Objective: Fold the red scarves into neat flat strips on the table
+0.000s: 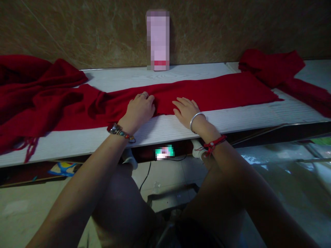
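Note:
A long red scarf (214, 91) lies along a white board, its right part flat and its left part rumpled. My left hand (141, 108) rests on the middle of the scarf, fingers curled down into the cloth; the fingertips are partly hidden. Close by on the right, my right hand (186, 111) lies with its fingers spread on the scarf's near edge, the palm over the white surface. Loose red cloth (33, 79) is heaped at the far left, with a fringe hanging near the front edge. More bunched red fabric (274, 67) lies at the right end.
The white board (144, 132) is narrow and backs onto a brown marbled wall (90, 31). A pinkish, blurred upright object (159, 39) leans there. Below the front edge are a dark shelf, a small blurred bright item (164, 152), a black cable (146, 177) and my knees.

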The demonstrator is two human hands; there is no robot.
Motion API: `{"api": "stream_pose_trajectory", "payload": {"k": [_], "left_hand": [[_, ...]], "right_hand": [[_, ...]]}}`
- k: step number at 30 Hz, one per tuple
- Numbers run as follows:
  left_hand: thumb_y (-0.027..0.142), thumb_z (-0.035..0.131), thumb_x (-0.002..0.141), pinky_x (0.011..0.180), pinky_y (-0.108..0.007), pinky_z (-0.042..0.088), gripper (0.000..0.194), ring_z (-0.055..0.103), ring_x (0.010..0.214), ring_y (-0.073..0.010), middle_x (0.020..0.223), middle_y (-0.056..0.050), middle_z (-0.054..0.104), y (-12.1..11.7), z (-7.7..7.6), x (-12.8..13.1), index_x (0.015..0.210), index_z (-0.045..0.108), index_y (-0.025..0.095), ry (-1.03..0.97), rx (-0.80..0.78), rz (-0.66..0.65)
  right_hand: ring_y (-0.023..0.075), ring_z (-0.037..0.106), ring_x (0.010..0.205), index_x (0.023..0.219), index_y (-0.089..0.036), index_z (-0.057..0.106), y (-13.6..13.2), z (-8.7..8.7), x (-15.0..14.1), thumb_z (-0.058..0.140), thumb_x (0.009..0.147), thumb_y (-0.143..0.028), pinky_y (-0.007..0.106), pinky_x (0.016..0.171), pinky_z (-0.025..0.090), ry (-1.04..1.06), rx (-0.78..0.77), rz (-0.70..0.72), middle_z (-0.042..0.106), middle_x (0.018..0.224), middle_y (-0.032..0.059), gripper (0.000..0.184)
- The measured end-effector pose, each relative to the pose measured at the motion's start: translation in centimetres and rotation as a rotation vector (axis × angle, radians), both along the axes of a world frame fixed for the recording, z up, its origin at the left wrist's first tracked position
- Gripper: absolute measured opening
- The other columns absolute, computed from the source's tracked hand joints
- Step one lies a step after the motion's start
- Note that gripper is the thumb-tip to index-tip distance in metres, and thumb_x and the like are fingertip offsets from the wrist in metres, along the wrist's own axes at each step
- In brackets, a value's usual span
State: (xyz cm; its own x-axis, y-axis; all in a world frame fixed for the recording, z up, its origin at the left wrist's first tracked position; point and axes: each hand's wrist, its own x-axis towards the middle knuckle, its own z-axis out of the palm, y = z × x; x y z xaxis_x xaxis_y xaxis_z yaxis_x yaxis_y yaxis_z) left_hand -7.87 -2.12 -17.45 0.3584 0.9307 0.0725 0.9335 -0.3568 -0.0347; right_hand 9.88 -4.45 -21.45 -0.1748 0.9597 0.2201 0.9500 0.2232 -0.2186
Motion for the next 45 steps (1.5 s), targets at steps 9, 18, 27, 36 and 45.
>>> {"api": "stream_pose_trajectory", "payload": {"k": [9, 18, 27, 36, 45], "left_hand": [[0.022, 0.035, 0.089, 0.084, -0.043, 0.047, 0.04, 0.052, 0.112, -0.035, 0.125, -0.02, 0.054, -0.4, 1.1, -0.2, 0.121, 0.055, 0.01, 0.064, -0.031, 0.273], [0.026, 0.034, 0.09, 0.088, -0.045, 0.046, 0.042, 0.049, 0.116, -0.0334, 0.128, -0.018, 0.052, 0.2, 0.2, -0.5, 0.125, 0.054, 0.013, 0.014, -0.011, 0.102], [0.015, 0.03, 0.088, 0.089, -0.046, 0.045, 0.044, 0.05, 0.115, -0.0325, 0.127, -0.019, 0.052, 0.2, -0.4, -0.1, 0.125, 0.054, 0.011, 0.019, 0.018, 0.02], [0.025, 0.032, 0.091, 0.088, -0.044, 0.046, 0.041, 0.048, 0.117, -0.0329, 0.128, -0.018, 0.051, -0.1, 0.2, -0.4, 0.123, 0.054, 0.011, 0.031, -0.002, 0.169], [0.024, 0.03, 0.091, 0.087, -0.041, 0.046, 0.04, 0.049, 0.116, -0.0321, 0.128, -0.019, 0.051, -0.2, 0.3, -0.1, 0.119, 0.054, 0.009, 0.07, -0.003, 0.205]], "right_hand": [[0.0272, 0.039, 0.133, 0.133, -0.017, 0.052, -0.3, 0.7, -0.3, 0.039, 0.091, -0.023, 0.053, 0.11, 0.027, -0.035, -0.063, -0.024, 0.046, 0.144, 0.0099, 0.044], [0.0264, 0.039, 0.133, 0.133, -0.017, 0.052, -0.4, 0.9, -0.3, 0.038, 0.091, -0.023, 0.051, 0.111, 0.027, -0.042, -0.062, -0.029, 0.046, 0.144, 0.0095, 0.044], [0.027, 0.04, 0.133, 0.132, -0.017, 0.052, -0.4, 0.9, -0.3, 0.039, 0.091, -0.022, 0.052, 0.11, 0.028, -0.039, -0.054, -0.023, 0.046, 0.143, 0.0094, 0.044], [0.0266, 0.041, 0.132, 0.132, -0.018, 0.053, -0.2, 0.6, -0.1, 0.038, 0.092, -0.024, 0.052, 0.11, 0.028, -0.037, -0.04, -0.016, 0.047, 0.143, 0.0092, 0.043], [0.0263, 0.04, 0.132, 0.132, -0.018, 0.053, -0.3, 0.5, -0.2, 0.038, 0.091, -0.024, 0.052, 0.11, 0.027, -0.041, -0.041, -0.022, 0.047, 0.143, 0.0095, 0.044]]}}
